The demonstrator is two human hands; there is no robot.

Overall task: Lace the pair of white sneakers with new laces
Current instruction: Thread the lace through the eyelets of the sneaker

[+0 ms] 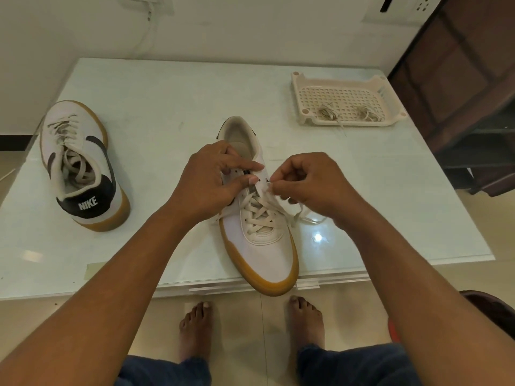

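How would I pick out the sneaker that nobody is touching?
Find the pale table. At its left sits a white, tan-soled sneaker. Unlike the middle sneaker, which the left hand grips while the right hand pinches its lace, it is untouched and shows a black heel reading NIKE.

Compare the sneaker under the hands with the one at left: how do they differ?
The centre sneaker points its toe at the person; left sneaker its heel. Centre sneaker's upper eyelets are empty; left sneaker looks laced. Left hand holds the centre sneaker; left sneaker lies untouched. Both white, gum soles.
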